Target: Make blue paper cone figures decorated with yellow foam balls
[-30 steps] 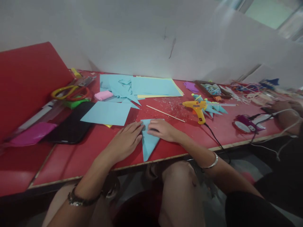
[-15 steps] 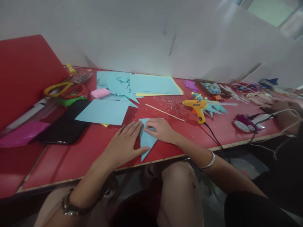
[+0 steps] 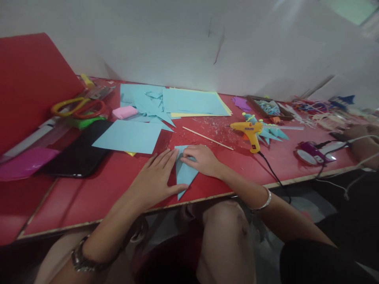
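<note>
Red table [image 3: 89, 197]; both hands flat, apparently pressing blue paper triangle [image 3: 185, 175], tip toward person.

Red table [image 3: 89, 197], white wall [image 3: 177, 39] behind.

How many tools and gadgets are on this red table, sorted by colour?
Yellow: 1, the glue gun
Yellow and red: 1, the scissors
Black: 1, the phone
Purple: 1, the tape dispenser
Total: 4

Folded paper triangle [image 3: 184, 173] between both hands, wooden stick [image 3: 207, 138] behind, glue gun [image 3: 250, 132] right
</note>
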Action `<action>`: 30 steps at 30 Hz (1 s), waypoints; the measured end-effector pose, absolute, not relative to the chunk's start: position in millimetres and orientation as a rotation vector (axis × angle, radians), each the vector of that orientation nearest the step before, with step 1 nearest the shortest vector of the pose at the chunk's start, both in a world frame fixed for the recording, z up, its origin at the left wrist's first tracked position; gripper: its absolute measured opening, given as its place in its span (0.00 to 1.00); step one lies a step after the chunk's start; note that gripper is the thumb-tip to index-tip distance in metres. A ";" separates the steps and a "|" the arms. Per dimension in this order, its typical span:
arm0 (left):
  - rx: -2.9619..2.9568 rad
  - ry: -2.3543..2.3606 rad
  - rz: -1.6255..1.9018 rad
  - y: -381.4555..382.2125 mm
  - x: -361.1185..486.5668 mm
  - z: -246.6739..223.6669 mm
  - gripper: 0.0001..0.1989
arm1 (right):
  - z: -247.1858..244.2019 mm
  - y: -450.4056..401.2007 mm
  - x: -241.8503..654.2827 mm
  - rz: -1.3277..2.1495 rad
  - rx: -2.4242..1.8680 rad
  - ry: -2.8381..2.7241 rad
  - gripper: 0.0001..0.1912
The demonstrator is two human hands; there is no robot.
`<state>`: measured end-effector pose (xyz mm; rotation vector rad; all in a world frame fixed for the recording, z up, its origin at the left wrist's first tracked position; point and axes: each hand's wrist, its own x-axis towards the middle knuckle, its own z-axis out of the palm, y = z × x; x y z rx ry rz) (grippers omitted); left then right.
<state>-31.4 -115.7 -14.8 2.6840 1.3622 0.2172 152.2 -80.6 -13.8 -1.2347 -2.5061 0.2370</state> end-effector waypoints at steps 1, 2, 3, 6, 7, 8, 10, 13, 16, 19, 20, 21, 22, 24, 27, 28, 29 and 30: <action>2.686 1.361 0.215 -116.0 -31.5 -14.7 0.44 | -14.0 -80.4 152.1 0.239 -1.234 -2.508 0.14; 2.689 1.360 0.218 -116.2 -31.6 -14.7 0.44 | -14.2 -80.3 152.0 0.238 -1.234 -2.509 0.14; 2.691 1.358 0.224 -116.6 -31.7 -14.7 0.44 | -14.3 -80.4 151.8 0.236 -1.235 -2.509 0.14; 2.695 1.353 0.232 -117.9 -32.8 -14.9 0.45 | -13.5 -81.2 150.7 0.215 -1.254 -2.510 0.13; 2.693 1.351 0.235 -118.4 -33.4 -15.1 0.45 | -13.0 -81.6 150.2 0.207 -1.265 -2.515 0.13; 2.691 1.347 0.241 -118.8 -34.1 -15.4 0.44 | -12.4 -82.0 149.6 0.200 -1.276 -2.521 0.13; 2.686 1.342 0.263 -119.6 -35.6 -16.1 0.44 | -11.2 -82.6 148.4 0.189 -1.295 -2.531 0.13; 2.681 1.338 0.280 -120.6 -37.7 -17.8 0.42 | -10.4 -82.9 147.5 0.191 -1.309 -2.539 0.13; 2.672 1.347 0.287 -121.8 -38.7 -18.9 0.43 | -11.1 -83.0 148.0 0.148 -1.317 -2.532 0.14; 2.655 1.361 0.333 -123.6 -38.9 -19.1 0.44 | -12.4 -83.0 148.7 0.065 -1.323 -2.513 0.14; 2.648 1.365 0.344 -124.3 -39.0 -19.0 0.44 | -12.7 -82.9 148.8 0.055 -1.325 -2.510 0.14; 2.642 1.368 0.348 -125.0 -39.4 -18.9 0.44 | -12.8 -82.8 148.8 0.057 -1.328 -2.510 0.14; 2.636 1.369 0.342 -125.7 -39.8 -18.8 0.43 | -12.8 -82.6 148.6 0.066 -1.333 -2.510 0.14; 2.626 1.369 0.321 -126.9 -41.2 -18.6 0.42 | -12.4 -82.3 148.2 0.094 -1.345 -2.512 0.14; 2.625 1.352 0.310 -128.0 -43.4 -17.9 0.41 | -11.7 -81.6 147.7 0.112 -1.357 -2.508 0.14; 2.632 1.336 0.312 -128.2 -43.7 -17.5 0.40 | -11.7 -81.4 147.6 0.110 -1.360 -2.504 0.14; 2.644 1.315 0.316 -128.5 -43.9 -16.9 0.39 | -11.8 -81.2 147.5 0.108 -1.360 -2.501 0.14; 2.659 1.292 0.323 -129.0 -43.8 -16.3 0.38 | -12.1 -80.9 147.4 0.110 -1.357 -2.499 0.14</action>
